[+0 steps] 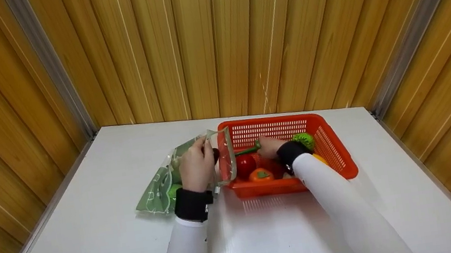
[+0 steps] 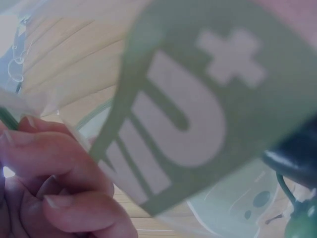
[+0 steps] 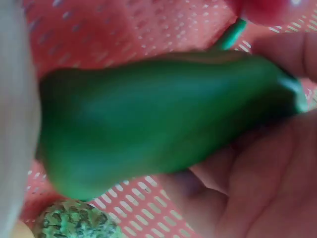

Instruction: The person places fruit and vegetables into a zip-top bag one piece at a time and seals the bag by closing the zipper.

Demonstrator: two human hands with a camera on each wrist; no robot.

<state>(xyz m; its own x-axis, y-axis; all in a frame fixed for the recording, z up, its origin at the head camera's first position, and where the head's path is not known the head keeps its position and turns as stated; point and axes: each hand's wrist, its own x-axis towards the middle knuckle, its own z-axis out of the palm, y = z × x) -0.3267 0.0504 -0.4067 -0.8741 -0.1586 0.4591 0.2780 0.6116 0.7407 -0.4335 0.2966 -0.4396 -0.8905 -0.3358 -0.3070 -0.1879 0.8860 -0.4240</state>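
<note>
Within the open-topped basket's rim [image 1: 268,119], right grip [image 1: 270,145] round green pepper [image 3: 148,119]

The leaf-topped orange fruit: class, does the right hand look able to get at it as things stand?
Probably not yet: the right hand holds a green vegetable. Otherwise the way looks free, as the orange fruit lies uncovered in the red basket, close by.

This looks like a plain booth, though the tight view leaves the wider building uncertain: wood-look panelling [image 1: 195,38] stands behind and on both sides of the white worktop [image 1: 91,242], with grey metal posts [image 1: 49,58] at its back corners.
</note>
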